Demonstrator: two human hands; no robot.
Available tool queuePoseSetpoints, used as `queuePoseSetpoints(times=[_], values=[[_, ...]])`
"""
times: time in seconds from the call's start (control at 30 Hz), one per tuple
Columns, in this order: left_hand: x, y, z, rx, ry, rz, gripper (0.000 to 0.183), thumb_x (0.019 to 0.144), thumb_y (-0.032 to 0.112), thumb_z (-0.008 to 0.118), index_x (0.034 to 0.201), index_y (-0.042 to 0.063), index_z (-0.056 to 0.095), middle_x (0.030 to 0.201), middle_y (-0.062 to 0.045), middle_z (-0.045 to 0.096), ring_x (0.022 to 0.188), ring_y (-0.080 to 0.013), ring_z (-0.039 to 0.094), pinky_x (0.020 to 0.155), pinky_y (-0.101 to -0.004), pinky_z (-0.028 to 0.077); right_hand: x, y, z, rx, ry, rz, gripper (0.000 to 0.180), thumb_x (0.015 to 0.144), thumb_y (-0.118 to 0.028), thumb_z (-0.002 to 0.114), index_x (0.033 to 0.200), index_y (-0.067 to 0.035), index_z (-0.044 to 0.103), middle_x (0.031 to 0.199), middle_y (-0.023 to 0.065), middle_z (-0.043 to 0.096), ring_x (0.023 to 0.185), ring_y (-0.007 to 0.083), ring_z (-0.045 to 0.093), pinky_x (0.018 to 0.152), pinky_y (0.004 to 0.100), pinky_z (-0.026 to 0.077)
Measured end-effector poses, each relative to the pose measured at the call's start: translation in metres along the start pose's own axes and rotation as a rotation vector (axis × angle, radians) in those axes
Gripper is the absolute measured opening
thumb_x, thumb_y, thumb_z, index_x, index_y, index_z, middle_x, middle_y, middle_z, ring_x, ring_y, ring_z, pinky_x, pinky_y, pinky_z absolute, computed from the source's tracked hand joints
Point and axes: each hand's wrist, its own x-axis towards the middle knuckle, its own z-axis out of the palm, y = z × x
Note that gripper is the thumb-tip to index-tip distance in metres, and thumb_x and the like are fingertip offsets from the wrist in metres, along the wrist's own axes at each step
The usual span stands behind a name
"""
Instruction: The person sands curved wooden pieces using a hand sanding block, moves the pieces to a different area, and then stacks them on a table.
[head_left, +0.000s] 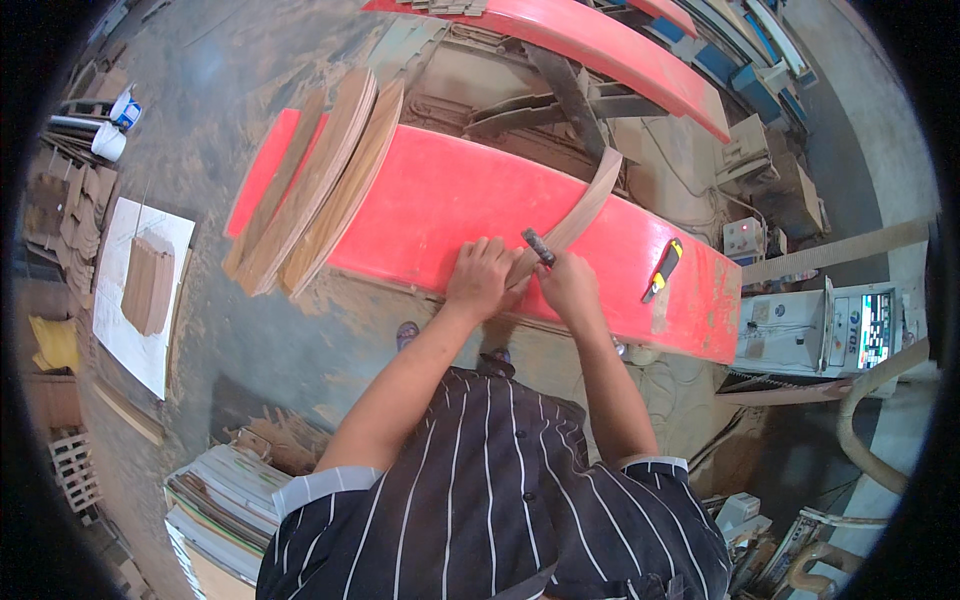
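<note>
A curved wooden strip (589, 201) lies across a red-topped work table (450, 202), its far end reaching past the table's back edge. My left hand (480, 274) grips the strip's near end, fingers bent over it. In my right hand (571, 289) is a short dark tool (538, 247), held against or just above the strip; the fist hides most of it, so its kind is unclear. To the right on the red surface rests a yellow and black utility knife (665, 270). Several curved wooden pieces (322, 187) are stacked across the table's left end.
Beyond a dark metal frame (570, 97) stands a second red surface (600, 52). A machine with a lit screen (817, 330) adjoins the table's right end. On the floor at left, a white board (157, 352) bears more curved pieces (148, 285). Stacked panels (225, 502) sit behind at left.
</note>
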Motion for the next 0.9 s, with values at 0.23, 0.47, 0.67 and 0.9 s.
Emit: queuePoseSetpoints(times=[0.23, 0.47, 0.67, 0.9], values=[[0.001, 0.001, 0.001, 0.030, -0.054, -0.002, 0.038, 0.078, 0.038, 0.072, 0.104, 0.010, 0.070, 0.097, -0.006, 0.057, 0.098, -0.0251, 0.056, 0.085, -0.0417, 0.044, 0.001, 0.003, 0.010, -0.060, 0.033, -0.005, 0.020, 0.086, -0.021, 0.066, 0.094, -0.002, 0.070, 0.089, 0.0253, 0.070, 0.086, 0.0447, 0.068, 0.077, 0.0546, 0.055], [0.003, -0.002, 0.001, -0.004, -0.039, 0.025, 0.034, 0.080, 0.037, 0.072, 0.103, 0.013, 0.067, 0.096, -0.009, 0.057, 0.097, -0.0288, 0.056, 0.083, -0.0444, 0.046, 0.011, 0.006, 0.004, -0.131, -0.012, -0.085, 0.017, 0.084, -0.015, 0.065, 0.092, -0.002, 0.070, 0.088, 0.0251, 0.070, 0.086, 0.0445, 0.069, 0.075, 0.0546, 0.055], [-0.001, -0.013, 0.019, 0.031, -0.025, 0.051, 0.033, 0.079, 0.035, 0.073, 0.103, 0.014, 0.068, 0.096, -0.009, 0.057, 0.098, -0.0294, 0.056, 0.084, -0.0444, 0.046, 0.018, -0.002, -0.003, -0.247, -0.085, -0.147, 0.020, 0.086, -0.018, 0.066, 0.094, -0.001, 0.071, 0.087, 0.0272, 0.068, 0.087, 0.0456, 0.067, 0.075, 0.0541, 0.053], [0.003, 0.005, -0.004, 0.045, -0.057, 0.014, 0.040, 0.080, 0.041, 0.072, 0.108, 0.013, 0.068, 0.102, -0.007, 0.056, 0.102, -0.0259, 0.054, 0.087, -0.0430, 0.045, 0.032, 0.024, -0.017, 0.414, 0.138, -0.214, 0.036, 0.095, -0.034, 0.068, 0.085, 0.000, 0.067, 0.066, 0.0114, 0.065, 0.060, 0.0231, 0.065, 0.056, 0.0406, 0.051]])
